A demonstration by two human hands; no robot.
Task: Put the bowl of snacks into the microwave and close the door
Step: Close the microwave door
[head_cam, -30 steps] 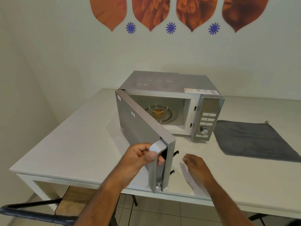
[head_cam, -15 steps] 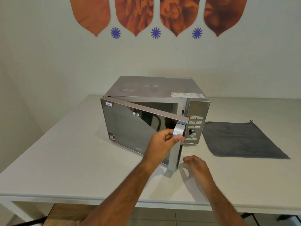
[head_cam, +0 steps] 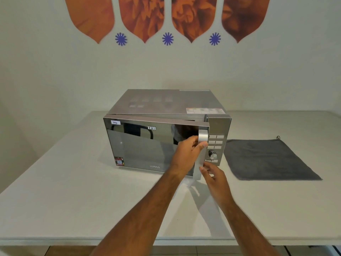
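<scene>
Change: swinging in from wide open, the door [head_cam: 147, 145] is now almost shut, with only a thin gap showing at its right edge; the bowl seen inside earlier is now hidden behind it.
Left hand [head_cam: 188, 154]: curling around the silver handle [head_cam: 202, 139] on the door's right side, fingers wrapped behind it and thumb lying across its front.
Right hand [head_cam: 215, 177]: hovering loosely open just right of the handle's lower end, fingers spread and holding nothing; I cannot tell whether the fingertips are touching the door edge.
Microwave [head_cam: 166, 102]: sitting toward the far middle of the table [head_cam: 64, 200], its dark mirrored door reflecting the room.
Control panel [head_cam: 216, 143]: showing just right of the handle, with rows of buttons and a round knob.
Bowl of snacks: not showing anywhere on the table, hidden from where I am standing.
Grey cloth [head_cam: 267, 159]: lying flat on the table right of the microwave, just beside it.
Wall [head_cam: 55, 74]: carrying orange petal shapes and blue stars above.
</scene>
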